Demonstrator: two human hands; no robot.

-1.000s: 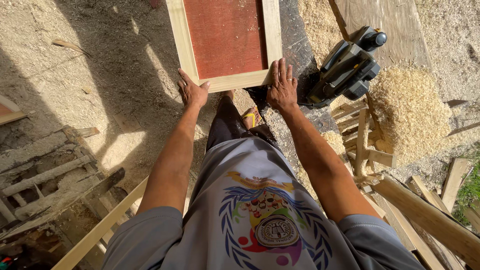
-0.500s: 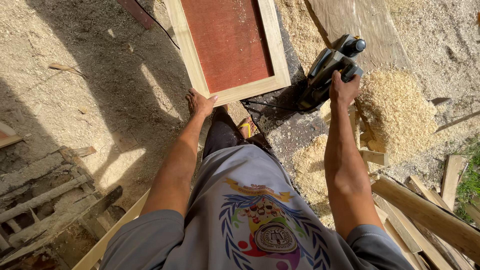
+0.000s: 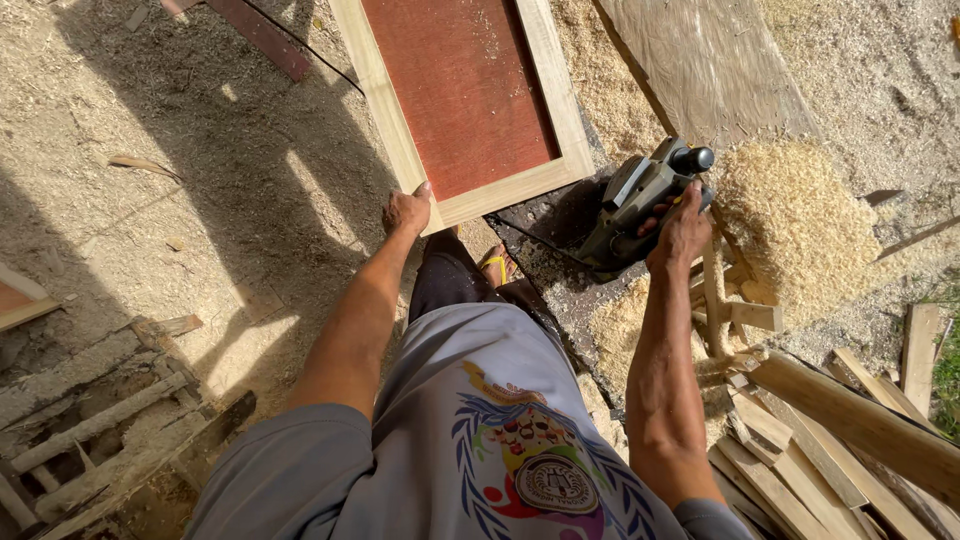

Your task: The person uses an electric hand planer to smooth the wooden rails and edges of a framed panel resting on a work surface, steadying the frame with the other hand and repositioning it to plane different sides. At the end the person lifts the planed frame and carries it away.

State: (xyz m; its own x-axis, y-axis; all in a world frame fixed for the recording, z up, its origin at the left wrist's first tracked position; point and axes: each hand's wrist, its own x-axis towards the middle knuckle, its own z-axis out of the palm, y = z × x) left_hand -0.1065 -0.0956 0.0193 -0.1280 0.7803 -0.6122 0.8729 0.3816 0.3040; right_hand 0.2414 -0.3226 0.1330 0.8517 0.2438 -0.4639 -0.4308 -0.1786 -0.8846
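While the person bends over the ground, each of the two hands is on a different thing, well apart from each other. The left hand (image 3: 407, 212) reaches out straight to about 11 o'clock and sits on the near corner of the framed panel (image 3: 500, 195), a pale wood frame around a red board. The panel lies flat on the sandy ground (image 3: 200, 150) at 12 o'clock. I cannot tell if this hand grips the corner or just rests on it.

The right hand (image 3: 682, 232) stretches to about 2 o'clock. Its fingers are wrapped around the handle of the power planer (image 3: 635, 195), which sits on a dark patch just beside the panel. A big heap of wood shavings (image 3: 790, 220) lies at 3 o'clock from the tool.

The step looks like taking hold of the planer while the panel is kept in place. Lifting the tool onto the frame would need a firm grip and care with the black cord (image 3: 535, 238) near the foot.
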